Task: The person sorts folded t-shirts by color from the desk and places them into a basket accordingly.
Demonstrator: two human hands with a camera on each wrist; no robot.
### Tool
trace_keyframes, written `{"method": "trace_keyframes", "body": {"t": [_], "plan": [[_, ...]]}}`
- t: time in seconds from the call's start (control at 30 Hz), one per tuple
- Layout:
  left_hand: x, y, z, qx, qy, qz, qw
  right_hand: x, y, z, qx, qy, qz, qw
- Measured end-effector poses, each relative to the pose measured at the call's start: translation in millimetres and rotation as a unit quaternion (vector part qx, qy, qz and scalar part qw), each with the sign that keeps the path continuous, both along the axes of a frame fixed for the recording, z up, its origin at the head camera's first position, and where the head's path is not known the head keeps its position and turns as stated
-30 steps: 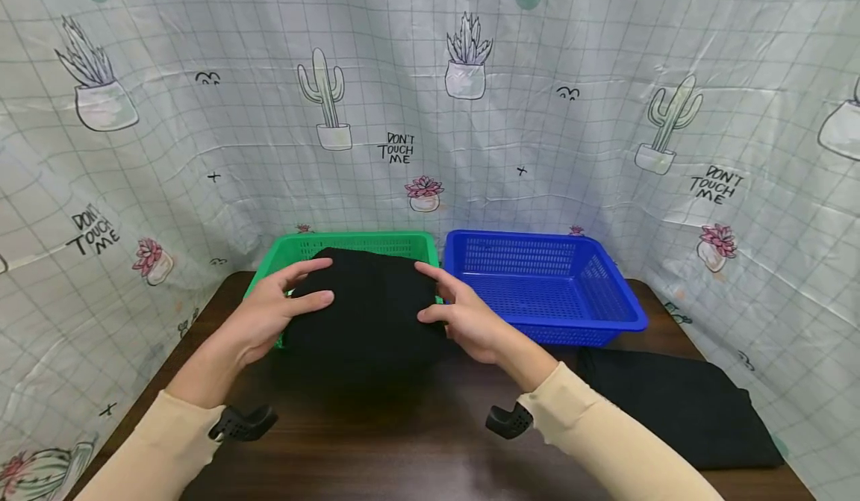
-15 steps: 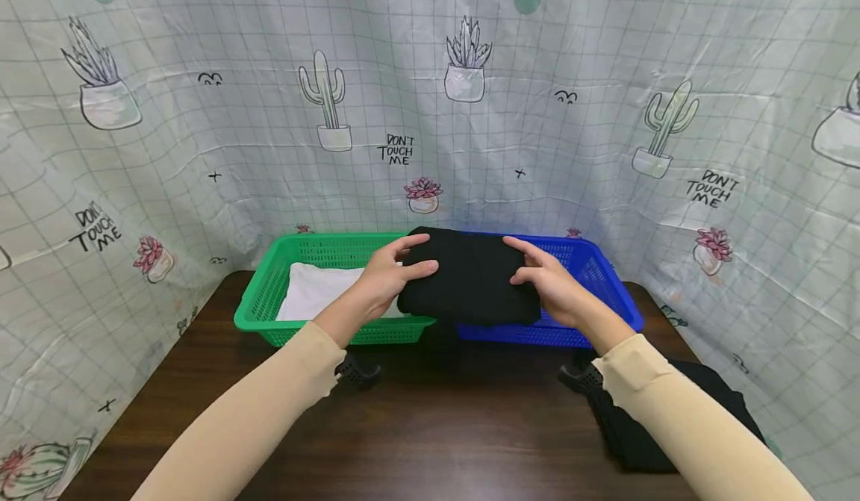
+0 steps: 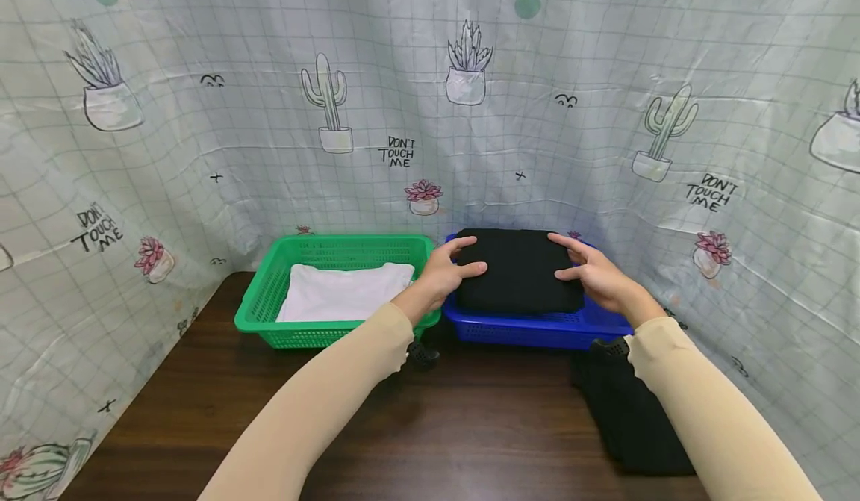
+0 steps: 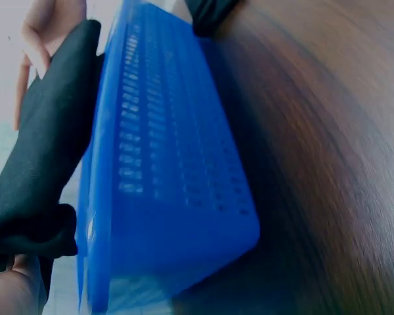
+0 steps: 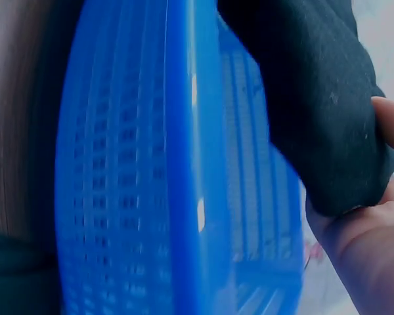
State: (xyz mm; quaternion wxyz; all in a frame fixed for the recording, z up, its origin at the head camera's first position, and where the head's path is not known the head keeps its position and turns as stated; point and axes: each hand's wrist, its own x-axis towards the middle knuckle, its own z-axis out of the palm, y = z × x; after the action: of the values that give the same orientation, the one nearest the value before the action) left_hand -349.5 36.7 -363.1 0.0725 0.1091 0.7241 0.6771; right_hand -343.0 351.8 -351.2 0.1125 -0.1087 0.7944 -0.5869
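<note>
A folded black cloth [image 3: 517,273] is held between both hands over the blue basket [image 3: 537,333]. My left hand [image 3: 440,273] grips its left edge, with thumb and a finger on top. On the opposite edge, my right hand [image 3: 598,277] holds the cloth the same way. The left wrist view shows the cloth [image 4: 52,131] as a thick folded layer just above the basket's rim. In the right wrist view the thumb presses on the cloth [image 5: 322,111] while other fingers lie beneath it. Most of the basket's inside is hidden under the cloth.
To the left stands a green basket [image 3: 248,314] with a folded white cloth [image 3: 343,292] inside. A second black cloth [image 3: 634,419] lies on the dark wooden table [image 3: 470,426] at the right, partly behind the right sleeve. A patterned curtain [image 3: 376,98] hangs behind.
Both hands have carried the black cloth rightward, from over the green basket to over the blue one. The white cloth in the green basket has come into view.
</note>
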Motion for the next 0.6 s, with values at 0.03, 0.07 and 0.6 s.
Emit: {"method": "trace_keyframes", "body": {"t": [0.03, 0.07, 0.6], "plan": [[-0.5, 4, -1.2, -0.002, 0.001, 0.000, 1.0000, -2.2, 3, -1.8, 0.004, 0.001, -0.005, 1.000], [-0.7, 9, -2.5, -0.006, 0.001, -0.001, 1.0000, -4.0, 7, -3.8, 0.004, 0.001, -0.010, 1.000], [-12.8, 55, -35.2, -0.063, -0.011, 0.000, 0.9979, -6.3, 40, -32.8, 0.069, -0.011, -0.039, 0.997]]}}
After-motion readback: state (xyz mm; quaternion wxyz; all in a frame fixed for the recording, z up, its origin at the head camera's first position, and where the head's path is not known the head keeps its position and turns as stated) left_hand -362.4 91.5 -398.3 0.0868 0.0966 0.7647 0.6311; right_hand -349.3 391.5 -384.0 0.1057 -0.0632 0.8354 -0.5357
